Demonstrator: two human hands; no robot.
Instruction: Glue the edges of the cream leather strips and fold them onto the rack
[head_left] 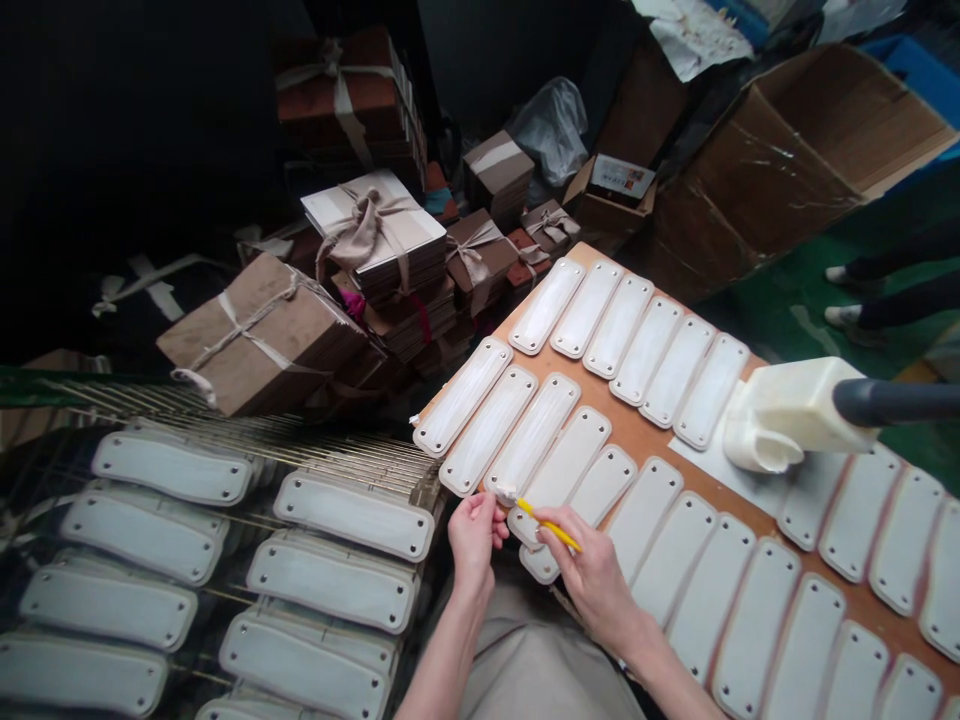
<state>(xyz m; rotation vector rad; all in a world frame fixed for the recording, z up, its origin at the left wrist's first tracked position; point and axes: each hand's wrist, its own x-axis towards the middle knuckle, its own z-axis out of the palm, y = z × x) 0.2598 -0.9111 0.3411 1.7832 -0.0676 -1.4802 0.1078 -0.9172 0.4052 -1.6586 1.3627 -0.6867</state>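
You can read no words, brands or numbers here. The only print you can spot is dark and orange, on a pale sheet (621, 177) at the small open cardboard box (609, 217) beyond your bench (637, 428); it is too small and blurred to make out.

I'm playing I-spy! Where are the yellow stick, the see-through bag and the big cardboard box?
Yellow stick (562, 535): head view, shaft's back part.
See-through bag (556, 125): head view, middle.
Big cardboard box (720, 205): head view, outer wall.
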